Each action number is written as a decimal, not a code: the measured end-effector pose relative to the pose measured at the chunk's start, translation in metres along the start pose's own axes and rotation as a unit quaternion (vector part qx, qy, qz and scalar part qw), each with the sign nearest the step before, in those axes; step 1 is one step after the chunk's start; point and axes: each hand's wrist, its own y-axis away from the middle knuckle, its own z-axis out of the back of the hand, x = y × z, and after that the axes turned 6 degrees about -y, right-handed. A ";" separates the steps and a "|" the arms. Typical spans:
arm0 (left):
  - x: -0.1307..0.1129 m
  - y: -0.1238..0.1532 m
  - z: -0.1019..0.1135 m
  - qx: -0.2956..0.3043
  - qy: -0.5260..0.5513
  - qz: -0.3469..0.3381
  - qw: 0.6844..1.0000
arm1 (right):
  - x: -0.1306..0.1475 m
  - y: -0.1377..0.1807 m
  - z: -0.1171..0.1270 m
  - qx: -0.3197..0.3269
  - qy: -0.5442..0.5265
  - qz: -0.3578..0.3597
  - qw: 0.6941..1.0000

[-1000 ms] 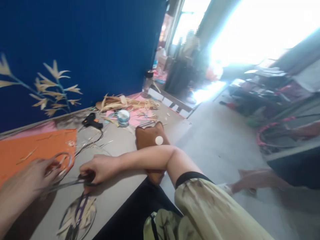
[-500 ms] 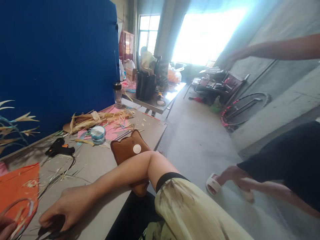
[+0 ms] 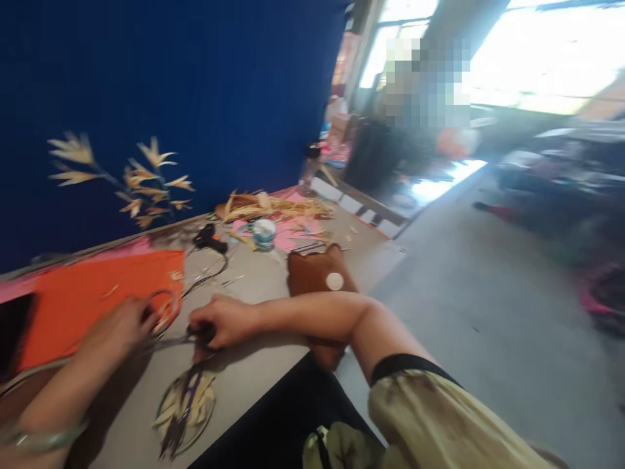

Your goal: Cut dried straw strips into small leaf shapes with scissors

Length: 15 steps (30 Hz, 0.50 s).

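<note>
My left hand [image 3: 127, 322], with a bangle at the wrist, hovers over the edge of an orange sheet [image 3: 102, 286]. Its fingers are closed beside a thin pale loop [image 3: 168, 306]; motion blur hides what they hold. My right hand [image 3: 224, 322] is wrapped around dark-handled scissors [image 3: 178, 341], whose blades point left towards my left hand. Just below the hands lies a round dish [image 3: 212, 407] of pale dried husk pieces, with dark purple strips across it. A brown cushion-like bag [image 3: 317, 270] with a white round cap lies under my right forearm.
A black glue gun [image 3: 209, 238], a tape roll [image 3: 264, 233] and dried husks [image 3: 280, 207] lie towards the back. Husk flowers [image 3: 151, 185] stand against a blue panel [image 3: 195, 85]. A dark phone-like slab [image 3: 14, 332] lies far left. Beyond, a blurred person [image 3: 375, 150] is near another table.
The view has swung left, bringing my left arm, the husk dish and more of the orange sheet into sight. The nearby person's arm and legs on the right have left the view.
</note>
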 end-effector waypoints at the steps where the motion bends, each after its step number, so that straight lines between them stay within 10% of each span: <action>1: -0.011 0.005 0.014 0.011 0.002 0.003 1.000 | -0.001 -0.001 0.001 -0.015 -0.007 -0.005 1.000; 6: -0.020 0.012 0.045 -0.055 0.073 0.076 0.993 | -0.010 -0.006 0.006 -0.077 -0.090 -0.054 0.992; 15: -0.029 0.008 0.028 -0.057 -0.051 0.050 0.996 | -0.014 -0.008 0.002 -0.146 -0.199 -0.113 0.962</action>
